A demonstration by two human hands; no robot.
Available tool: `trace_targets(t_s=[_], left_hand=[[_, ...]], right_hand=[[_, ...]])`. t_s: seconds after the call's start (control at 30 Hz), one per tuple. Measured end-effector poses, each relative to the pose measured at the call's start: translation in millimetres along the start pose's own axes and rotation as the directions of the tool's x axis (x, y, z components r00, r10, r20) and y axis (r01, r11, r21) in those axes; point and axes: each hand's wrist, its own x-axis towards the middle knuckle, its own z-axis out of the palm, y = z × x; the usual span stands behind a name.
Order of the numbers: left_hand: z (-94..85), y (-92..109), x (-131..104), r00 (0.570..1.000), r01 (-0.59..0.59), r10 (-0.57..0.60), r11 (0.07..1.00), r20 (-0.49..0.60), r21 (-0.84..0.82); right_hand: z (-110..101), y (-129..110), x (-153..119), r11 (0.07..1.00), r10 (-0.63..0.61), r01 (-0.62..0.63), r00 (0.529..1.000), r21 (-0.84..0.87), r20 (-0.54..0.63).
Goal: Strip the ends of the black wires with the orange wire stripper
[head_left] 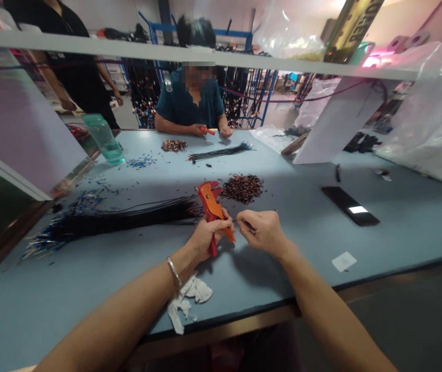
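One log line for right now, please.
left hand: holding red-orange hand tool | right hand: curled, contents unclear | black wire bundle: left of tool | loose pile: beyond hands

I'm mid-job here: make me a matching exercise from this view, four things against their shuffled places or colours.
Things:
1. Hand tool
2. Phone
3. Bottle
4. Crumpled tissue

Places or colours:
A. See-through green, toward the far left of the table
B. White, near the front edge, by the left wrist
C. Orange and red, gripped in the left hand
D. Black, lying flat to the right of both hands

Pairs: 1-C, 2-D, 3-A, 4-B
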Motion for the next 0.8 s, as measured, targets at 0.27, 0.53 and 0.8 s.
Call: trace_targets(t_s=[0.27, 0.53, 0.8], left_hand=[[-0.9, -0.9, -0.4, 1.0, -0.001, 0.001, 1.0, 0.027, 0.0], [-2.2, -2.0, 0.1, 1.0, -0.008, 0.008, 1.0, 0.008, -0.009], [1.2, 1.0, -0.1, 1.0, -0.013, 0.012, 1.0, -0.024, -0.015]], right_hand=[[0.2, -1.2, 0.5, 1.0, -0.012, 0.012, 1.0, 0.015, -0.016], [0.4, 0.3, 0.2, 1.0, -0.007, 0.007, 1.0, 0.015, 0.003], [0.3, 5.1, -0.5, 0.994, 0.034, -0.039, 0.998, 0.106, 0.049]])
